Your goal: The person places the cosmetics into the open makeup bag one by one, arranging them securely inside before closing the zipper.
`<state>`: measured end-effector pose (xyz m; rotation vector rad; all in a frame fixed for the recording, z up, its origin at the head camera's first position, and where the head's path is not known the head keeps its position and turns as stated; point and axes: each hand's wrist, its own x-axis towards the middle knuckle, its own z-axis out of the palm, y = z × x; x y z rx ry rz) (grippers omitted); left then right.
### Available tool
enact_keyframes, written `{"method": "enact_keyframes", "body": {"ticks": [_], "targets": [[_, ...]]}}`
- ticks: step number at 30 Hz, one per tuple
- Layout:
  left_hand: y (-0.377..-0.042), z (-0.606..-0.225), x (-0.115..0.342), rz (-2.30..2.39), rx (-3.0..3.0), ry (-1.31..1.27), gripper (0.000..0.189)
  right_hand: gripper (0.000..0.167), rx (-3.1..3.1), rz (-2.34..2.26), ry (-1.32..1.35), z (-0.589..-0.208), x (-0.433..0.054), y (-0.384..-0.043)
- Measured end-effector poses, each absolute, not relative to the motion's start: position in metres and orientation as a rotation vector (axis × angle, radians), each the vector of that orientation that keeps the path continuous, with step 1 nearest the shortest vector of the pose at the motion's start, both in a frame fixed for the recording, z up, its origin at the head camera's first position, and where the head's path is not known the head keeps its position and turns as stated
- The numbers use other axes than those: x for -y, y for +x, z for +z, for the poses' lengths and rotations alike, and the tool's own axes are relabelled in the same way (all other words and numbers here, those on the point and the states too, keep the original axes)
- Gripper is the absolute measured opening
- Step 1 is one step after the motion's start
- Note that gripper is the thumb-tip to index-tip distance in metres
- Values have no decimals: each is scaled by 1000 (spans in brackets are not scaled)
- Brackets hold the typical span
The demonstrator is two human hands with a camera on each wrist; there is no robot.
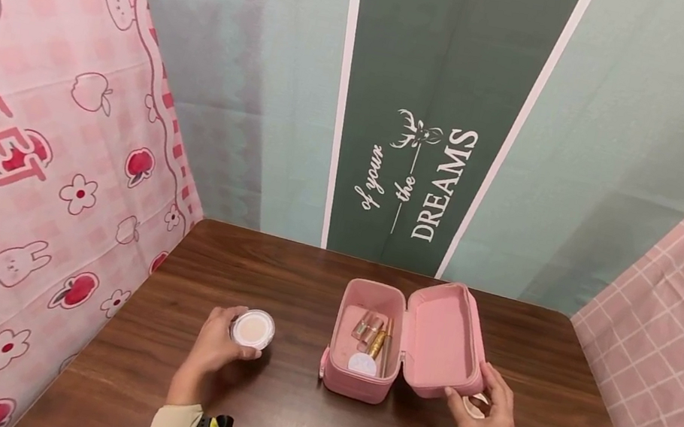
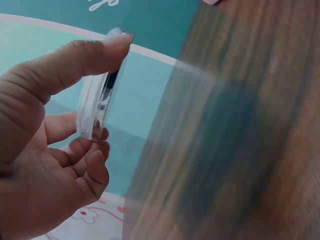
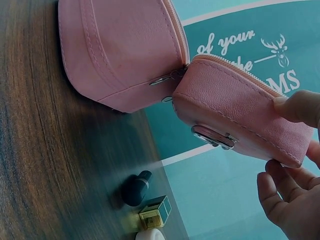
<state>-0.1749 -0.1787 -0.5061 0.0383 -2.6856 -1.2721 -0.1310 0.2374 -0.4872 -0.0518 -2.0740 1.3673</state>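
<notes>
My left hand [image 1: 216, 344] pinches a round compact [image 1: 253, 328] with a clear rim and a beige face, left of the case. In the left wrist view the compact [image 2: 95, 107] is edge-on between thumb and fingers, raised over the table. A pink cosmetic case [image 1: 358, 386] stands unzipped, its lid [image 1: 445, 338] swung out to the right. My right hand [image 1: 487, 422] grips the lid's near right corner, thumb on one side and fingers on the other. Inside the case lie a gold tube [image 1: 377, 343], clear small tubes [image 1: 364, 324] and a white round item [image 1: 362, 364].
Behind the lid, in the right wrist view, stand a dark rounded bottle [image 3: 135, 189], a gold and clear square bottle [image 3: 155, 212] and a white rounded item [image 3: 150, 235]. The brown wooden table [image 1: 291, 426] ends at a printed curtain [image 1: 296, 83] at the back.
</notes>
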Motion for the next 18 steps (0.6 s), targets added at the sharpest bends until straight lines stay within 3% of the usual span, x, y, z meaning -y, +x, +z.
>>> {"method": "enact_keyframes", "body": {"ticks": [18], "targets": [[-190,-482,159,-1257,2786,-135,76,69,2043,1376,-18,-488,-238,-131]]}}
